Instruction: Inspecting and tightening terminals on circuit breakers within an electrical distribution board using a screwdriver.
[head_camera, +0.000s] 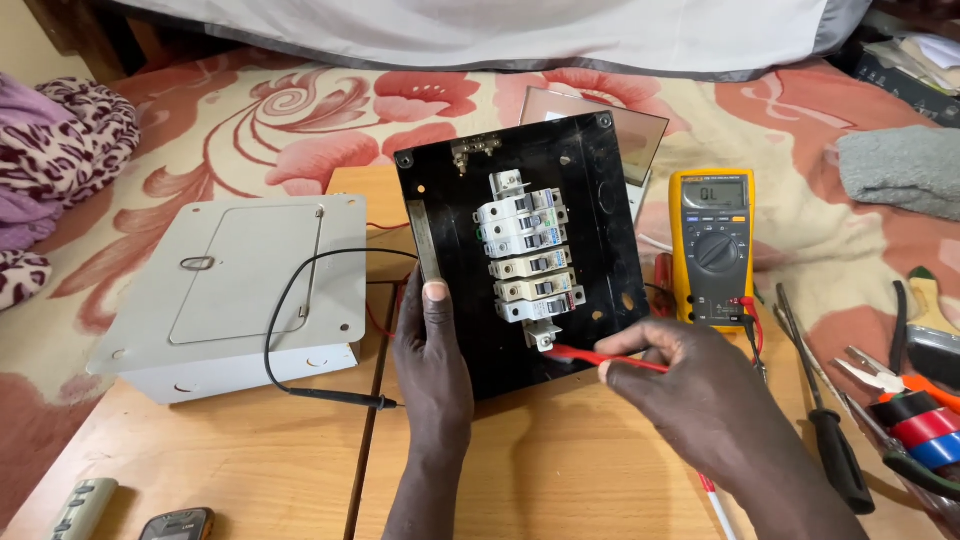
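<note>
Both hands work the black square breaker panel (520, 250) on the wooden table (560, 470): left hand (432, 345) grips its edge, steadying it, while right hand (690, 375) pinches a red probe (600, 358), tip at the lowest breaker's terminal.

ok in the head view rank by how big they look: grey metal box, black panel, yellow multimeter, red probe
1. grey metal box and black panel: look about alike, too close to rank
2. yellow multimeter
3. red probe, thin, held in the right hand
</note>
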